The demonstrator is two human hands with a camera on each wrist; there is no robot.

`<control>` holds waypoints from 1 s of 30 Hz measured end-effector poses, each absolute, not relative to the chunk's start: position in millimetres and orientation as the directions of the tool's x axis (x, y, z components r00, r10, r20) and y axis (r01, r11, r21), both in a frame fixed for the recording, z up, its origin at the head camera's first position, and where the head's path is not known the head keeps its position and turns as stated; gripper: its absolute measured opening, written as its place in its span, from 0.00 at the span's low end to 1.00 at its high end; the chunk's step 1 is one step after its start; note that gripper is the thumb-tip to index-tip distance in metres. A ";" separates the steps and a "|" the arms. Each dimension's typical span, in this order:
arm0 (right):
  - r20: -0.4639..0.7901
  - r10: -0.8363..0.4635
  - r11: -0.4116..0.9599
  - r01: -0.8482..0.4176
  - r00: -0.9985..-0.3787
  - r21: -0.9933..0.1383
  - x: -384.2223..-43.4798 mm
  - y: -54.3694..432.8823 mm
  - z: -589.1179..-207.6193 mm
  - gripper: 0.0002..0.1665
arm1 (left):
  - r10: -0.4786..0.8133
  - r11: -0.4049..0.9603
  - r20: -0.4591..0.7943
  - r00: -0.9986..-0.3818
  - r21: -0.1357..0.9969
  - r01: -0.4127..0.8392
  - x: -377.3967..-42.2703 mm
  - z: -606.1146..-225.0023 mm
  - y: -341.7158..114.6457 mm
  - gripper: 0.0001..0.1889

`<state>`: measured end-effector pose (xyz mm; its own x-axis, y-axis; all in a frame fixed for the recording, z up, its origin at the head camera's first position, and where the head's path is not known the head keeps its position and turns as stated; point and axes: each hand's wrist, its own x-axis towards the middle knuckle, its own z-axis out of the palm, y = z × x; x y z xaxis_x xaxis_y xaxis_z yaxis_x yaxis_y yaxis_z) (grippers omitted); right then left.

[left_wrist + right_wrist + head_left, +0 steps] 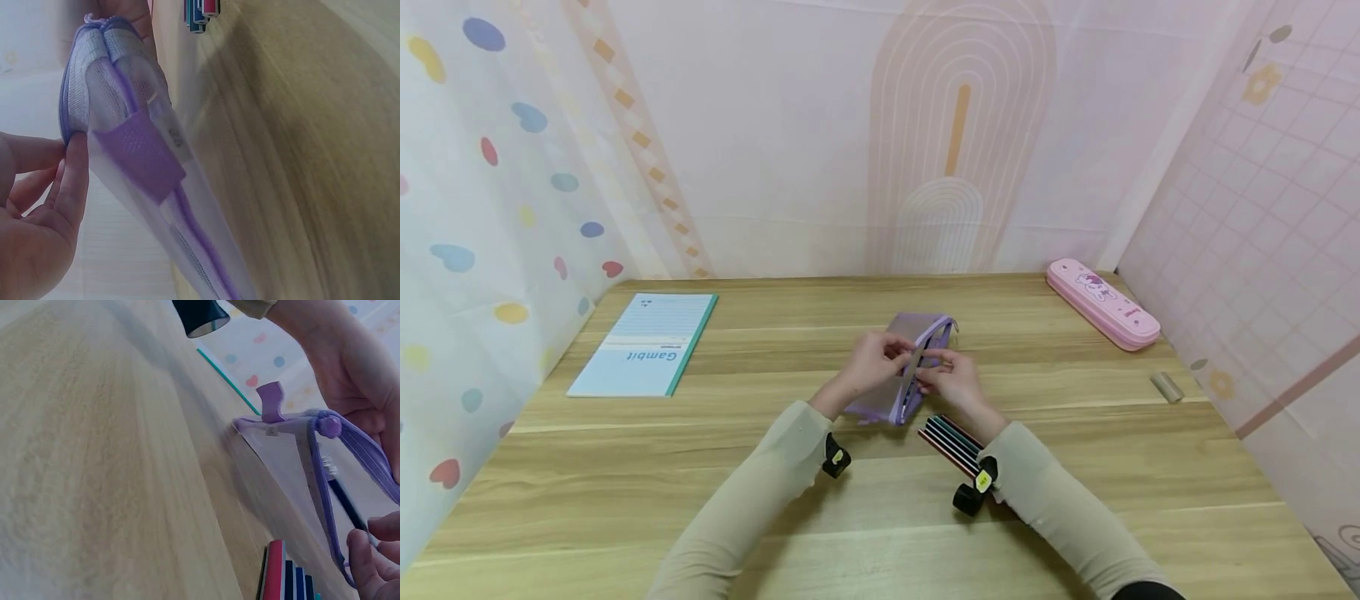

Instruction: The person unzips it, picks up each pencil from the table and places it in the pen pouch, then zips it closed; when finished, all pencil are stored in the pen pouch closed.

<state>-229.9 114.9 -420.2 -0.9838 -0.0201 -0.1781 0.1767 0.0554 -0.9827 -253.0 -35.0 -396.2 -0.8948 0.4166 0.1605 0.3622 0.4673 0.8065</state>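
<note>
A translucent pencil pouch (pixel 880 387) with purple trim stands tilted on the table, its zipper mouth parted. My left hand (pixel 880 362) pinches one edge of the mouth between thumb and fingers; the left wrist view shows this grip of the left hand (pixel 44 212) near the zipper. At the other edge, my right hand (pixel 955 382) pinches the rim with its fingertips (pixel 362 556). Inside the opening, a dark stick with a white bristly tip (pixel 344 500) runs close to those fingers. Beneath the right wrist lies a bundle of colored pencils (pixel 951 442).
A Gambit notebook (pixel 643 346) lies at the left. At the back right are a pink pencil case (pixel 1101 302) and a small tan cylinder (pixel 1167 387). Patterned cloth walls (pixel 775 150) bound the wooden table (pixel 760 517).
</note>
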 end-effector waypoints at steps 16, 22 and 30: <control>-0.112 -0.225 0.232 0.059 -0.968 -0.971 -219.8 125.4 -416.1 0.19 | 0.420 0.451 0.136 -0.897 0.827 0.337 -257.6 -398.0 -40.4 0.10; -0.039 -0.414 0.555 -0.219 -0.909 -0.803 -206.1 162.3 -413.9 0.08 | 0.414 0.461 0.111 -0.904 0.831 0.313 -256.4 -398.3 -42.9 0.11; -0.149 -0.536 0.723 -0.361 -0.831 -0.589 -175.2 209.9 -401.1 0.02 | 0.406 0.464 0.104 -0.908 0.833 0.303 -256.2 -395.5 -42.3 0.11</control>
